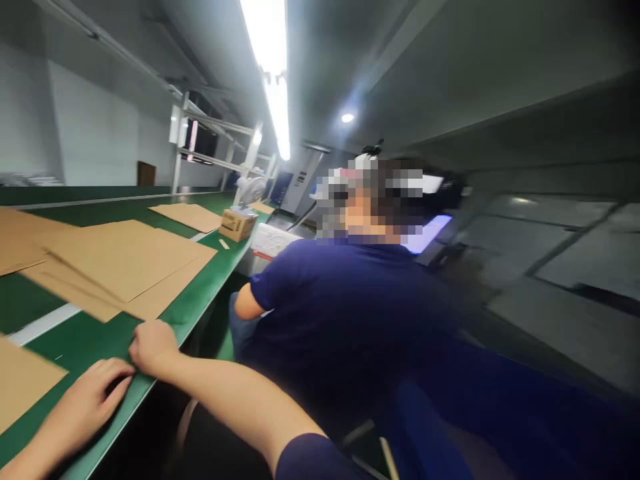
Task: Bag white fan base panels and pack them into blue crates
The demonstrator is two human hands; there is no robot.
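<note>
My left hand (90, 399) rests on the green tabletop (175, 310) near its edge. Its fingers bend loosely, the thumb stands apart from them, and no object shows in it. Just beyond it, my right hand (154, 347) lies at the same edge with its fingers curled in; nothing shows in its grip, though the palm is hidden. The fingertips of my left hand come close to the right hand; I cannot tell if they touch. Flat brown cardboard sheets (135, 257) overlap beyond my right hand. Another cardboard sheet (25, 387) lies left of my left hand.
A co-worker in a dark blue shirt (345, 313) sits close on the right, back toward me. Farther along the table are a small carton (238, 225), a fan (250, 190) and another cardboard sheet (187, 217). A white foam box (273, 239) stands beside the table.
</note>
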